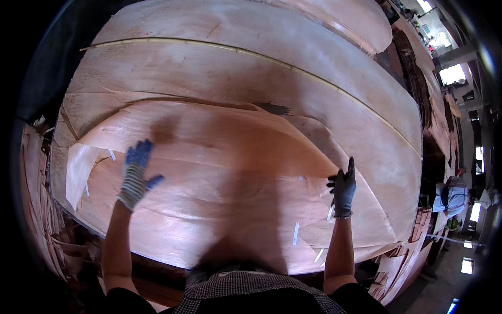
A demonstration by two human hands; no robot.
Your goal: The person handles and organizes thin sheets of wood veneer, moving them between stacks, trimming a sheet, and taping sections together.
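Left hand (137, 175) splayed, right hand (343, 191) well apart from it
The veneer sheet (209, 131) lies rumpled between and beyond them; whether the right grips it, I cannot tell. Thin wood likely wants light, even handling at both ends. Farther off, a slender pole (235, 49) crosses paler veneer (136, 68).

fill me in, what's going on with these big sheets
A gloved person is handling a large thin tan sheet that lies rumpled on a broader sheet. The left hand is open, fingers spread, over its left part. The right hand is at its right edge; whether it grips is unclear. White strips show nearer the person, and a long thin pole rests across the broader sheet's far side.
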